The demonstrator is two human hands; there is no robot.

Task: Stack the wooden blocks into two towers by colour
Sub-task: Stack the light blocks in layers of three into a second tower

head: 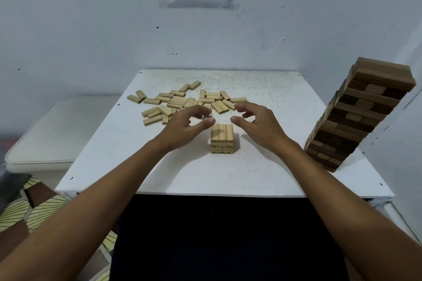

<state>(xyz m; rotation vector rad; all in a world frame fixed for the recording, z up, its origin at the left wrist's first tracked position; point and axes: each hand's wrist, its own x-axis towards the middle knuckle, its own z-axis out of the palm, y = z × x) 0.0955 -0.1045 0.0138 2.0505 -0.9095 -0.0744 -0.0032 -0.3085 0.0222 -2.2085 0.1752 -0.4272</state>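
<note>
A low tower of light wooden blocks (222, 138), three layers high, stands mid-table on the white table (205, 175). Behind it lies a scatter of several loose light blocks (182, 101). A tall tower of dark brown blocks (356, 118) stands at the table's right edge. My left hand (189, 124) hovers just left of and behind the low tower, fingers loosely curled, holding nothing. My right hand (255, 122) hovers just right of it, fingers likewise curled and empty. Neither hand touches the tower.
A white wall rises right behind the table. A pale cushioned seat (57, 134) sits to the left, and a patterned floor covering (29, 207) lies below it. The dark tower stands close to my right forearm.
</note>
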